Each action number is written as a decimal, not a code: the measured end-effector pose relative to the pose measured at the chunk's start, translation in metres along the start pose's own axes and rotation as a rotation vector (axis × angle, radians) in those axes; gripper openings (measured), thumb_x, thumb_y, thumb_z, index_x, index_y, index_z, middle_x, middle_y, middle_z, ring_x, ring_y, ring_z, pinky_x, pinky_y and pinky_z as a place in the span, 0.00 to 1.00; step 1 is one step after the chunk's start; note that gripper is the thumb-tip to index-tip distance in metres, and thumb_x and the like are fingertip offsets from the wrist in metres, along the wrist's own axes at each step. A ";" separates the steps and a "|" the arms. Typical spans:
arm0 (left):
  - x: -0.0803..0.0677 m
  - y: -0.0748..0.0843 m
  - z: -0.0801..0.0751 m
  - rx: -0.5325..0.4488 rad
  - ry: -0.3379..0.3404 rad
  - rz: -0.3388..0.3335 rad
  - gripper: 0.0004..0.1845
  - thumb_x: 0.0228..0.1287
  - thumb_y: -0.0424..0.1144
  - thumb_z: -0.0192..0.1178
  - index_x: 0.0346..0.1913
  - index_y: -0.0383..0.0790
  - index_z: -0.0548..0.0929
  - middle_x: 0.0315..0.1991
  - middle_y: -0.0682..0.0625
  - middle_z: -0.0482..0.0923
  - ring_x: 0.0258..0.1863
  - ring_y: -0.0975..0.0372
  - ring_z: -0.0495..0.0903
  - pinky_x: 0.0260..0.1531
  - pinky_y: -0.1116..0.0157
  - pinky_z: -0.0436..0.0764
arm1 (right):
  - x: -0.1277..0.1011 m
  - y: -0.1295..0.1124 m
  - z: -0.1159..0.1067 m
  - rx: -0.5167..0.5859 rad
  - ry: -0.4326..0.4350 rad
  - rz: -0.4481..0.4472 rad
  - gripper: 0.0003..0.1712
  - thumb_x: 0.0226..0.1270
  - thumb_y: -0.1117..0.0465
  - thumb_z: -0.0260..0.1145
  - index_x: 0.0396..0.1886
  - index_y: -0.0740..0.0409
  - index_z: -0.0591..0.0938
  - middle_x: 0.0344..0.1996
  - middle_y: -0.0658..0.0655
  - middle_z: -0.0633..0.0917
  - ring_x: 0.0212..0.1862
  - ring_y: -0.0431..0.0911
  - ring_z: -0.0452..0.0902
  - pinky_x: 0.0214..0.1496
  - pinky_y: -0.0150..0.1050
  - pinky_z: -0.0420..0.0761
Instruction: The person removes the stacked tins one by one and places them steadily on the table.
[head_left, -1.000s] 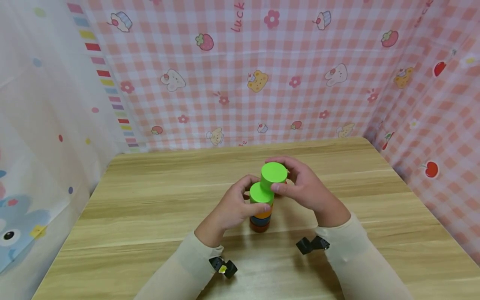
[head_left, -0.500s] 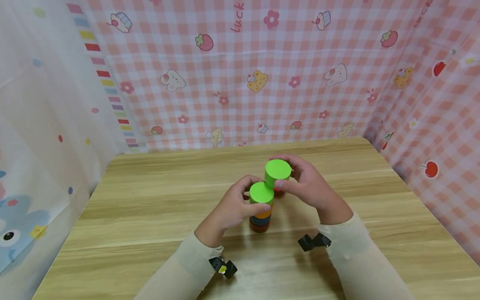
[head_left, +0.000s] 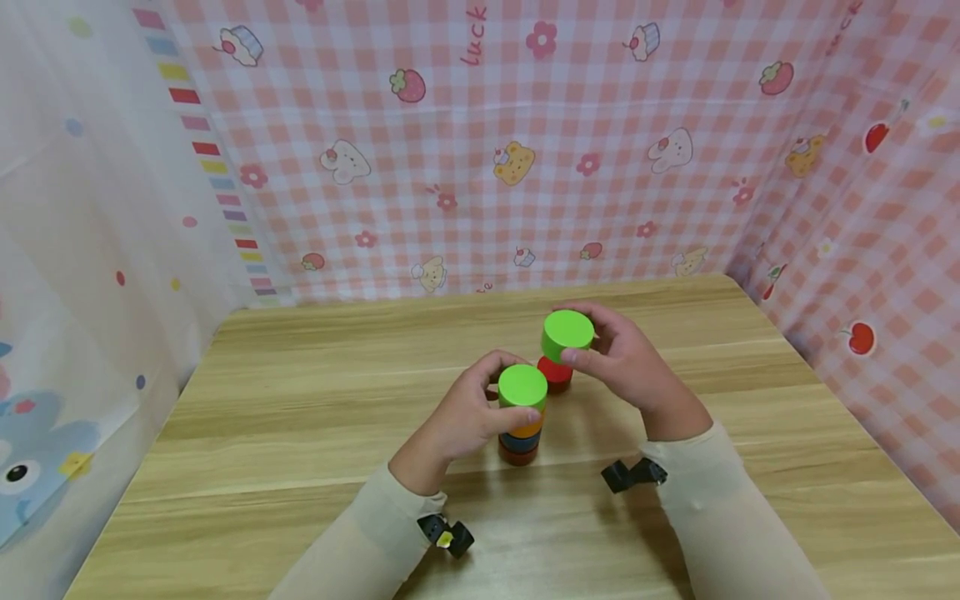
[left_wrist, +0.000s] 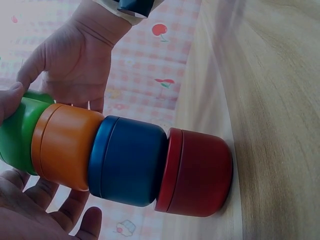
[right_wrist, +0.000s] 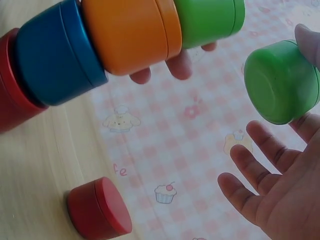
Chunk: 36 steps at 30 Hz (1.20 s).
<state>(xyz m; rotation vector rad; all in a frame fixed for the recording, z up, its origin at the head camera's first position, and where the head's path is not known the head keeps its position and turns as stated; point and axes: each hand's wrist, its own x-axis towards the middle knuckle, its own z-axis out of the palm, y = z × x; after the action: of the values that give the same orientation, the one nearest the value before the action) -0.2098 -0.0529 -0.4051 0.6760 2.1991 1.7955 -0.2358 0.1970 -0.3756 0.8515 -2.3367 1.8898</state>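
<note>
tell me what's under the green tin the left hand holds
Under the green tin are the orange tin, then the blue tin, then a red tin on the table. The faces where they meet are covered and can't be seen.

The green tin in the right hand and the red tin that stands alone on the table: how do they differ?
Colour: the raised tin is bright green; the lone tin is red.
Support: the right hand holds the raised tin in the air; the lone tin stands on the table, untouched.
Both are round, with a flat top.
</note>
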 end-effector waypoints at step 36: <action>0.000 0.000 0.001 -0.004 0.010 -0.030 0.26 0.62 0.36 0.75 0.61 0.45 0.78 0.56 0.51 0.81 0.58 0.56 0.76 0.63 0.49 0.70 | 0.003 0.044 -0.024 -0.009 0.106 0.124 0.28 0.74 0.67 0.68 0.71 0.66 0.74 0.56 0.47 0.82 0.57 0.44 0.79 0.59 0.34 0.81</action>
<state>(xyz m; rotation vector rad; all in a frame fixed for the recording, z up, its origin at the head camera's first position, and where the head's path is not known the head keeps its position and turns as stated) -0.2097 -0.0522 -0.4055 0.6309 2.1993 1.7918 -0.2639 0.2230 -0.4076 0.6030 -2.3836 1.9155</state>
